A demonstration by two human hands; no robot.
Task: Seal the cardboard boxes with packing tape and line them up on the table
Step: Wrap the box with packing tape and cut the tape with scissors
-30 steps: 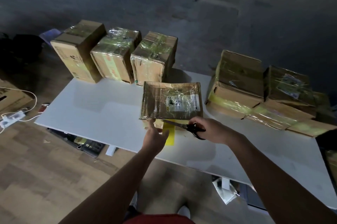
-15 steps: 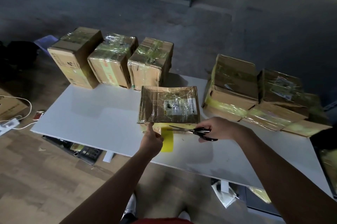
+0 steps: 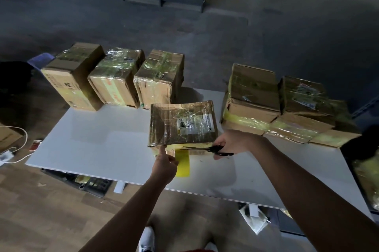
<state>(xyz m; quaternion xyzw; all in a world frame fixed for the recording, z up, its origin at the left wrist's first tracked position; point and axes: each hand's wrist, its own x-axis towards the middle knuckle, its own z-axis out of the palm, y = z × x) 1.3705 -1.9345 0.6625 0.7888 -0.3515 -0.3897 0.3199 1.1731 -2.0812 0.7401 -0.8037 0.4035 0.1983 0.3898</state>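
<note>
**Tape strip at the middle box**

Three taped boxes (image 3: 114,79) in a row at the tabletop's (image 3: 102,145) far-left edge; left hand (image 3: 164,166) pinches yellow tape strip (image 3: 183,164) (index tip up on the box edge); middle box (image 3: 182,122) near the front edge; black scissors (image 3: 213,149) gripped in right hand (image 3: 233,142), blades against the box front; box pile (image 3: 287,108) at the far-right edge.

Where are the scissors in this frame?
Head view, centre: the scissors are gripped in the right hand, blades pointing left along the near face of the middle box, just above the yellow tape strip that the left hand holds.
</note>
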